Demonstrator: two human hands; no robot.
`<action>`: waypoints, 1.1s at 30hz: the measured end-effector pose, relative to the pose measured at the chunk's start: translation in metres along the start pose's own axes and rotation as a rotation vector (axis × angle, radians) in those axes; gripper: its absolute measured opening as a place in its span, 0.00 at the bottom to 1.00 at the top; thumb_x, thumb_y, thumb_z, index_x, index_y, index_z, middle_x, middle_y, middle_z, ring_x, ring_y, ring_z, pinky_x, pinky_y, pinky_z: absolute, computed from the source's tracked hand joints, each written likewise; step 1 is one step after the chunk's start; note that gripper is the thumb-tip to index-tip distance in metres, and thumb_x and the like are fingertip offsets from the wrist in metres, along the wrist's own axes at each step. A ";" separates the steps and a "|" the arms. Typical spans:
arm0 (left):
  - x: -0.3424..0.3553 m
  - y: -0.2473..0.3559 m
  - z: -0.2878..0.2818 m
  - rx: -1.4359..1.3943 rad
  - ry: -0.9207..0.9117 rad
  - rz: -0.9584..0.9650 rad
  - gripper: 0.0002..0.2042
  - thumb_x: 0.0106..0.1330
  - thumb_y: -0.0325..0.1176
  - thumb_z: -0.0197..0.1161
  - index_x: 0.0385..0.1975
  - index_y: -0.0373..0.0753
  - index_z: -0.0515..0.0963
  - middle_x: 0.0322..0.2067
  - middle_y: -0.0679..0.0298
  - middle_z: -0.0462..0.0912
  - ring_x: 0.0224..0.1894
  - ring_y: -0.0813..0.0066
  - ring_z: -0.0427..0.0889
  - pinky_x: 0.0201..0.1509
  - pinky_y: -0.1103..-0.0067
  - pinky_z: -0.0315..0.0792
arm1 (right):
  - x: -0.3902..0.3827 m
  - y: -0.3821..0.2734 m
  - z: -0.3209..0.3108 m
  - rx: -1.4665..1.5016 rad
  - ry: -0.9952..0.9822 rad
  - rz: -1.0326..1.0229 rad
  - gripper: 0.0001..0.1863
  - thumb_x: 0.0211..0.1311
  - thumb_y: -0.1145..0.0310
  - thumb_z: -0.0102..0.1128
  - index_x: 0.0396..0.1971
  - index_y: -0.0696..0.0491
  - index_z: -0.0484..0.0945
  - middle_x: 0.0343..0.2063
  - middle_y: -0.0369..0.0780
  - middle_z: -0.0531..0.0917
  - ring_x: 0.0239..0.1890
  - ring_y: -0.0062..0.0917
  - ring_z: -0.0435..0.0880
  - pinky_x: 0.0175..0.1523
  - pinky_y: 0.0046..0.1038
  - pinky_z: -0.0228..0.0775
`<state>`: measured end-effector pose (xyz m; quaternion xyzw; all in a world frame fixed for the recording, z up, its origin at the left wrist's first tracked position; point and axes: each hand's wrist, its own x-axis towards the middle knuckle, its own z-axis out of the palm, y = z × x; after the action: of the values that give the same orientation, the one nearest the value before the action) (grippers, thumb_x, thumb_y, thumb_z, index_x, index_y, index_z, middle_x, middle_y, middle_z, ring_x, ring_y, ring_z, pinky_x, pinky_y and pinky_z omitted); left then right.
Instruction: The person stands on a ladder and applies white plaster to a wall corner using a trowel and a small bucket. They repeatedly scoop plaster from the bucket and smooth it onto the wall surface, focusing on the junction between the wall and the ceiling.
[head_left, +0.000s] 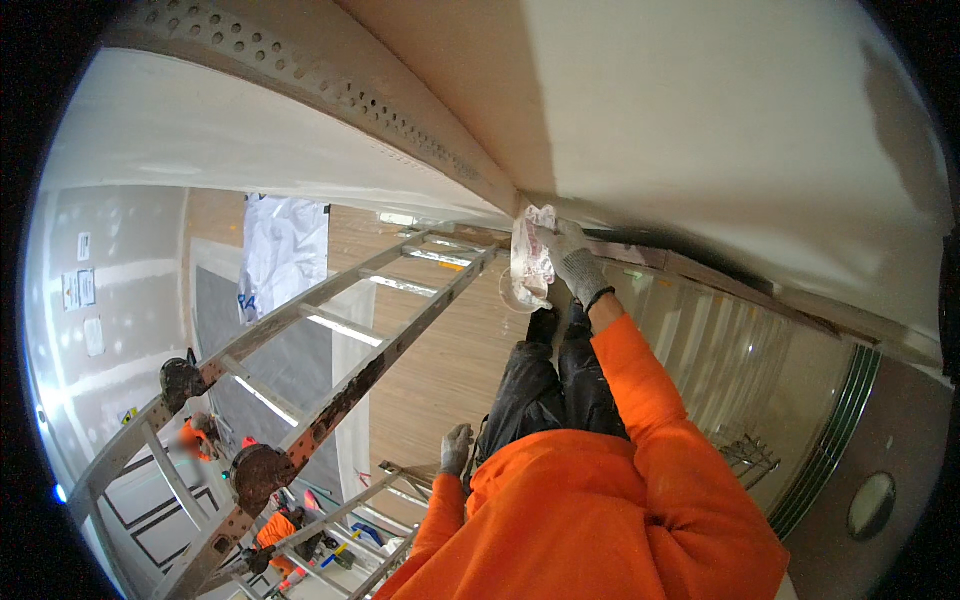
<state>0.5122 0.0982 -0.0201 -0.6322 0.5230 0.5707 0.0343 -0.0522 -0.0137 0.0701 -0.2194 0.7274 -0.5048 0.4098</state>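
My right hand, in a grey work glove, reaches up to the corner under the ceiling. Its fingers are closed on a white, plaster-crusted object with a ragged edge. Its exact kind is unclear. Down by my left hip is my left hand, also gloved, with its fingers curled. Whatever they may hold is hidden. An aluminium ladder with worn, stained rails rises to the left of my body, apart from the right hand.
Overhead runs a perforated metal bead along a plastered edge. White sheeting hangs beyond the ladder. Another ladder stands lower left, near co-workers in orange. Wood-look floor lies far below; a ledge runs right.
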 end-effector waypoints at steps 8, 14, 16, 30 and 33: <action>0.026 0.084 0.007 -0.008 0.039 0.019 0.21 0.71 0.46 0.57 0.54 0.37 0.79 0.43 0.61 0.85 0.39 0.73 0.82 0.40 0.77 0.73 | -0.031 -0.070 -0.004 0.037 0.009 -0.046 0.22 0.64 0.53 0.56 0.36 0.61 0.78 0.23 0.45 0.80 0.25 0.32 0.78 0.34 0.34 0.69; 0.036 0.112 0.011 0.015 0.002 0.017 0.20 0.71 0.44 0.57 0.54 0.37 0.79 0.43 0.61 0.85 0.38 0.75 0.82 0.40 0.78 0.73 | -0.045 -0.092 -0.014 -0.308 0.052 -0.290 0.25 0.64 0.50 0.56 0.37 0.61 0.78 0.30 0.51 0.81 0.37 0.40 0.80 0.45 0.40 0.69; 0.034 0.110 0.011 -0.019 -0.010 -0.006 0.20 0.71 0.44 0.58 0.54 0.37 0.79 0.43 0.62 0.85 0.38 0.75 0.82 0.39 0.78 0.73 | -0.071 -0.119 -0.031 -0.135 0.034 -0.123 0.26 0.65 0.48 0.55 0.40 0.60 0.78 0.33 0.51 0.81 0.39 0.40 0.81 0.46 0.41 0.69; 0.026 0.077 -0.045 0.275 -0.058 -0.051 0.20 0.71 0.43 0.58 0.52 0.34 0.80 0.39 0.57 0.87 0.37 0.73 0.84 0.41 0.77 0.76 | -0.043 0.065 0.064 -0.150 0.639 -0.617 0.18 0.67 0.74 0.55 0.56 0.59 0.75 0.53 0.54 0.79 0.52 0.48 0.80 0.57 0.42 0.73; 0.023 0.077 -0.055 0.243 -0.037 -0.137 0.19 0.71 0.44 0.60 0.52 0.36 0.80 0.40 0.60 0.87 0.37 0.74 0.84 0.41 0.78 0.75 | -0.022 0.065 0.094 -0.099 0.742 -0.680 0.22 0.67 0.74 0.53 0.61 0.56 0.73 0.58 0.52 0.76 0.59 0.49 0.76 0.64 0.43 0.67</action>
<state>0.4912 0.0137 0.0245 -0.6470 0.5432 0.5110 0.1590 0.0436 -0.0244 0.0045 -0.2687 0.7344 -0.6187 -0.0750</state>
